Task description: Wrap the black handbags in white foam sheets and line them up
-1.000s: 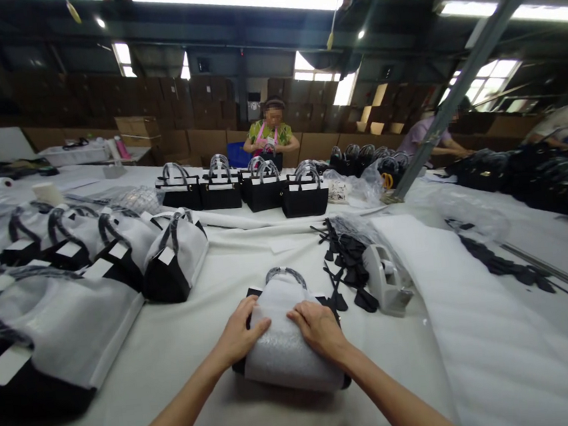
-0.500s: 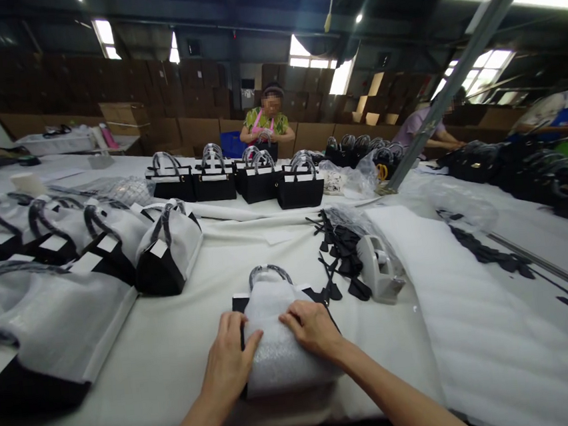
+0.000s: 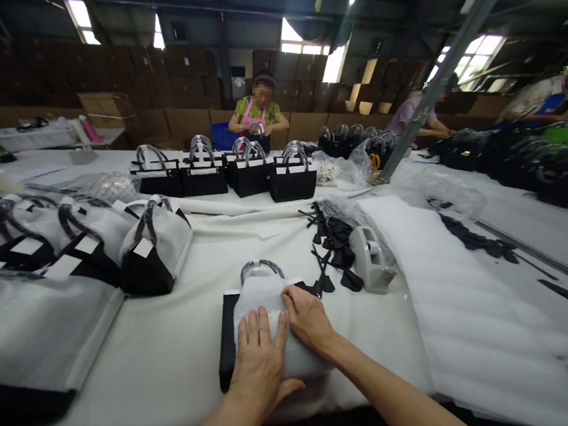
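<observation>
A black handbag point(image 3: 227, 339) lies in front of me on the covered table, its handles point(image 3: 262, 266) in clear plastic wrap pointing away. White foam sheet point(image 3: 256, 294) covers most of its upper face, leaving a black strip bare on the left. My left hand point(image 3: 260, 356) rests flat on the foam, fingers stretched and slightly spread. Beside it, my right hand point(image 3: 310, 317) has its fingers curled in a pinch at the foam's upper right part. The fingertips partly hide what they grip.
Several foam-wrapped handbags point(image 3: 154, 245) stand at left. A tape dispenser point(image 3: 371, 258) and black tags with straps point(image 3: 337, 241) lie to the right, beside stacked foam sheets point(image 3: 437, 292). Unwrapped black bags point(image 3: 294, 182) line the far side. A slanted metal post point(image 3: 434, 105) rises there; co-workers point(image 3: 258, 108) work beyond.
My left hand has moved from the bag's left edge to lie flat on the foam's middle. My right hand stays on the foam at right. The camera view has shifted slightly.
</observation>
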### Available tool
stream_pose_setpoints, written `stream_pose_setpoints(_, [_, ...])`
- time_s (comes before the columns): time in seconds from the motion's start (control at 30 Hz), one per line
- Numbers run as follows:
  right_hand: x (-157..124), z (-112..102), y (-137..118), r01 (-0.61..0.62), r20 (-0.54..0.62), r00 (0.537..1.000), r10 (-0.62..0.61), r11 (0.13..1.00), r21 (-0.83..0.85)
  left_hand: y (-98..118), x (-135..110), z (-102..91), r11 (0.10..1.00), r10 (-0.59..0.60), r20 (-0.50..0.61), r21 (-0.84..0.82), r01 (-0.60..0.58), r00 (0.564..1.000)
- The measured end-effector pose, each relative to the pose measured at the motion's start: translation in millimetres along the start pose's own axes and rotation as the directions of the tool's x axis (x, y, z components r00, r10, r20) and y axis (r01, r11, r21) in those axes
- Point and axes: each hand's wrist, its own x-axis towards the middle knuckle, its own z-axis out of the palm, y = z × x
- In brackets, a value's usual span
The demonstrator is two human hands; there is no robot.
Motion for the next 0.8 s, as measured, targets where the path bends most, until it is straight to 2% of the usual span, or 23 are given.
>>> stream_pose_setpoints(0.07, [1.9, -1.4, 0.3, -0.033, -0.028, 0.999, 0.031, 0.998, -0.056, -1.6, 0.2, -1.9, 1.000, 0.000, 0.015, 0.003, 0.000, 1.000])
stream_pose_setpoints(0.17, [6.2, -5.0, 4.7, -0.090, 0.021, 0.995, 0.093, 0.990, -0.105, -1.0, 1.3, -6.1, 1.000, -0.005, 0.038, 0.001, 0.005, 0.999])
stream_pose_setpoints(0.33, [11.3, -9.5, 19.2, -0.238, 0.088, 0.964, 0.250, 0.964, -0.119, 3.5, 0.9, -6.3, 1.000, -0.014, 0.042, 0.003, 0.014, 0.999])
stream_pose_setpoints(0.53, [23.1, -7.1, 28.3, -0.326, 0.125, 0.934, 0.335, 0.941, -0.088, 4.0, -0.9, -3.8, 1.000, -0.003, 0.017, 0.021, 0.003, 1.000])
stream_pose_setpoints(0.67, [28.6, -16.3, 45.6, -0.308, 0.131, 0.944, 0.302, 0.951, 0.031, 3.6, -1.0, -5.2, 1.000, -0.010, 0.014, 0.024, 0.010, 1.000])
stream_pose_setpoints(0.73, [23.5, -24.4, 59.9, -0.278, 0.202, 0.951, 0.236, 0.937, 0.212, 3.6, -1.2, -4.9, 1.000, -0.013, 0.011, 0.019, 0.013, 1.000])
stream_pose_setpoints(0.8, [13.6, -31.9, 72.7, -0.203, 0.262, 0.961, 0.094, 0.882, 0.426, 3.8, -1.4, -4.1, 1.000, -0.017, 0.010, 0.013, 0.017, 1.000])
